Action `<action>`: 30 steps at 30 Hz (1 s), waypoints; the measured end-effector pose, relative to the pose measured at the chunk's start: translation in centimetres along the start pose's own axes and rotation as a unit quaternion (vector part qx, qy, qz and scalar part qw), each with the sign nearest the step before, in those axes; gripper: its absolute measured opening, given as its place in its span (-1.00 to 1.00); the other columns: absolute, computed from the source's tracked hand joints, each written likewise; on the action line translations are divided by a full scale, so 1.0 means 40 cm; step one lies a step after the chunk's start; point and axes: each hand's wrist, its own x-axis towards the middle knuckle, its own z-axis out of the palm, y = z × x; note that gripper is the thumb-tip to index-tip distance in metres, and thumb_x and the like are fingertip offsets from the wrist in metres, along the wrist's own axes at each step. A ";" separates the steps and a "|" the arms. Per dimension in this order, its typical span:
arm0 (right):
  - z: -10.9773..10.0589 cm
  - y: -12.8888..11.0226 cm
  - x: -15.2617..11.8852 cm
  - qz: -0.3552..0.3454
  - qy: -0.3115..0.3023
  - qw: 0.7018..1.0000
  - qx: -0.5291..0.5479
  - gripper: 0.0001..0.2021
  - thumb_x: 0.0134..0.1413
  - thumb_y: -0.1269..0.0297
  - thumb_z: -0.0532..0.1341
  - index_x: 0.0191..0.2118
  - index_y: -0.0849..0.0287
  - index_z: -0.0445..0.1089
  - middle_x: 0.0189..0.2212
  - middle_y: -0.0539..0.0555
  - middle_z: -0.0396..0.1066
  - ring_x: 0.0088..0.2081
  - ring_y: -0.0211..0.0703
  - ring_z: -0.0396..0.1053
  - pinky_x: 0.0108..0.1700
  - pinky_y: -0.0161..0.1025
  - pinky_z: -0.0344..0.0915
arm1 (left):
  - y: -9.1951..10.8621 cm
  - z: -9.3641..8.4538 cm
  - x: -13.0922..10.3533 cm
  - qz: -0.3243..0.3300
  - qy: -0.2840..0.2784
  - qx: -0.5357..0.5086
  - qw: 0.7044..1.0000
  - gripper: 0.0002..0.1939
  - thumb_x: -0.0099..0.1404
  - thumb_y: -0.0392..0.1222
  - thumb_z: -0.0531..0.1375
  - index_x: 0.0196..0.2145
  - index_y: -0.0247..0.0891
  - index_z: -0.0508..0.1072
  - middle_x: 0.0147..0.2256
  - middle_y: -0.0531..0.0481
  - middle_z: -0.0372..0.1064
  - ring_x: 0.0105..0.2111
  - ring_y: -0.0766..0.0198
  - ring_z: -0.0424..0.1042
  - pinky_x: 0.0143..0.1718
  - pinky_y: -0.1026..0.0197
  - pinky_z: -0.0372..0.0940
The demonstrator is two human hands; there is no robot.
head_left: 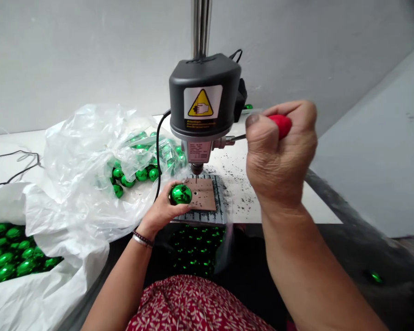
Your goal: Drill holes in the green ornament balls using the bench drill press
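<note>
My left hand (163, 204) grips a shiny green ball (181, 194) between thumb and fingers, at the left part of a brown board (205, 195) with a small hole in it. Above the board stands a black drill press (205, 101), its thin bit (197, 178) pointing down, to the right of the ball and apart from it. My right hand (281, 151) is raised at the right of the machine, closed around the red-knobbed lever (280, 125) of the press. Part of the knob is hidden by the fingers.
Clear plastic bags (89, 161) with several green balls (141, 174) lie at left on the white table (255, 184). A white sack (72, 276) holds more balls. Dark shavings litter the table. A black cord (158, 156) hangs beside the press. One ball (376, 277) lies on the floor.
</note>
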 end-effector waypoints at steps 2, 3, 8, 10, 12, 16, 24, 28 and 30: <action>-0.002 0.001 -0.003 -0.002 -0.012 1.000 0.010 -0.60 0.32 -0.06 0.16 -0.26 0.26 0.28 -0.34 -0.06 0.21 -0.32 -0.49 0.14 -0.28 -0.45 0.21 | -0.001 0.002 -0.003 -0.003 -0.011 0.021 1.000 -0.27 0.02 -0.06 0.47 0.12 -0.25 0.41 -0.11 -0.04 0.48 -0.20 0.24 0.45 -0.16 0.20 0.37; -0.004 0.001 -0.004 -0.002 -0.020 1.000 0.016 -0.55 0.33 -0.12 0.13 -0.25 0.25 0.27 -0.33 -0.05 0.20 -0.31 -0.49 0.14 -0.26 -0.44 0.22 | -0.004 0.002 -0.003 -0.012 -0.018 0.020 1.000 -0.26 0.07 -0.04 0.45 0.17 -0.26 0.39 -0.12 -0.05 0.48 -0.25 0.26 0.45 -0.21 0.21 0.37; -0.007 -0.003 -0.004 0.001 -0.030 0.999 0.025 -0.50 0.31 -0.20 0.10 -0.25 0.25 0.26 -0.32 -0.04 0.18 -0.28 -0.48 0.15 -0.23 -0.42 0.24 | -0.043 0.005 0.013 -0.055 -0.035 -0.066 0.996 -0.21 0.14 0.04 0.39 0.28 -0.19 0.30 -0.18 0.02 0.44 -0.50 0.42 0.35 -0.43 0.28 0.27; -0.005 -0.004 -0.004 -0.002 -0.020 0.999 0.025 -0.56 0.33 -0.13 0.13 -0.25 0.25 0.27 -0.33 -0.04 0.20 -0.30 -0.49 0.16 -0.28 -0.44 0.21 | -0.058 0.014 0.026 -0.067 -0.022 -0.065 0.995 -0.25 0.17 0.05 0.36 0.27 -0.17 0.31 -0.19 0.03 0.43 -0.49 0.41 0.35 -0.44 0.28 0.29; -0.003 -0.003 -0.006 -0.008 -0.017 0.999 0.026 -0.62 0.34 -0.05 0.15 -0.25 0.24 0.27 -0.34 -0.05 0.23 -0.31 -0.49 0.18 -0.30 -0.45 0.20 | -0.066 0.025 0.037 -0.048 0.002 0.024 0.999 -0.31 0.15 -0.01 0.39 0.21 -0.19 0.39 -0.15 -0.01 0.47 -0.36 0.29 0.45 -0.31 0.21 0.41; -0.001 0.002 -0.008 -0.024 -0.005 1.000 0.001 -0.72 0.33 0.08 0.16 -0.25 0.23 0.29 -0.33 -0.03 0.28 -0.31 -0.46 0.21 -0.29 -0.43 0.24 | -0.056 0.034 0.048 0.062 0.042 0.289 0.954 -0.43 0.13 -0.13 0.43 0.10 -0.25 0.52 0.11 -0.20 0.45 0.13 -0.05 0.45 0.25 -0.09 0.34; -0.006 -0.006 -0.010 -0.017 -0.020 1.000 0.012 -0.75 0.34 0.10 0.16 -0.24 0.20 0.25 -0.33 0.00 0.27 -0.30 -0.42 0.23 -0.29 -0.41 0.26 | -0.052 0.025 0.029 0.117 -0.008 0.453 0.884 -0.48 0.46 -0.16 0.16 0.34 -0.19 0.34 0.32 -0.30 0.25 0.21 -0.09 0.45 0.28 -0.16 0.34; -0.012 -0.006 -0.010 -0.002 -0.030 0.999 0.025 -0.72 0.33 0.05 0.16 -0.24 0.19 0.25 -0.32 -0.01 0.26 -0.31 -0.42 0.21 -0.31 -0.39 0.27 | -0.076 0.016 0.028 0.107 0.011 0.460 0.881 -0.32 0.29 -0.21 0.34 0.34 -0.14 0.32 0.33 -0.29 0.16 0.12 -0.08 0.52 0.22 -0.15 0.40; -0.016 -0.003 -0.011 0.007 -0.057 0.998 0.039 -0.71 0.35 0.02 0.14 -0.21 0.17 0.23 -0.31 -0.02 0.25 -0.32 -0.42 0.22 -0.29 -0.37 0.30 | -0.079 0.009 0.033 0.107 0.038 0.439 0.891 -0.24 0.20 -0.30 0.38 0.33 -0.14 0.33 0.28 -0.27 0.21 0.11 -0.05 0.51 0.23 -0.13 0.38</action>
